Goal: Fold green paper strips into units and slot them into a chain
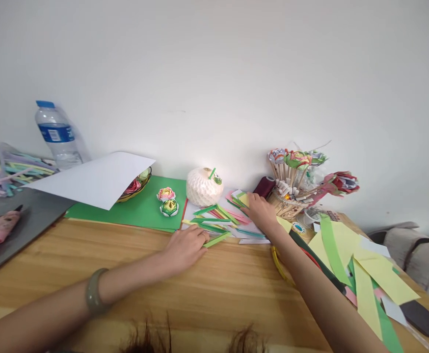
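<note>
My left hand rests at the near edge of a pile of folded paper strips. Its fingers are curled, and a light green paper strip sticks out from beneath them; the fingertips are mostly hidden. At the pile's right side, my right hand has its fingers closed over a bunch of folded paper pieces in white, green, yellow and pink. White sheets lie under the pile. Just behind it stands a white, textured round ornament with a bit of green strip on top.
Two paper flowers sit on green card. White paper partly covers a basket. A water bottle stands at the left. To the right are a dark thread spool, a jar of sticks and paper flowers, and loose yellow paper.
</note>
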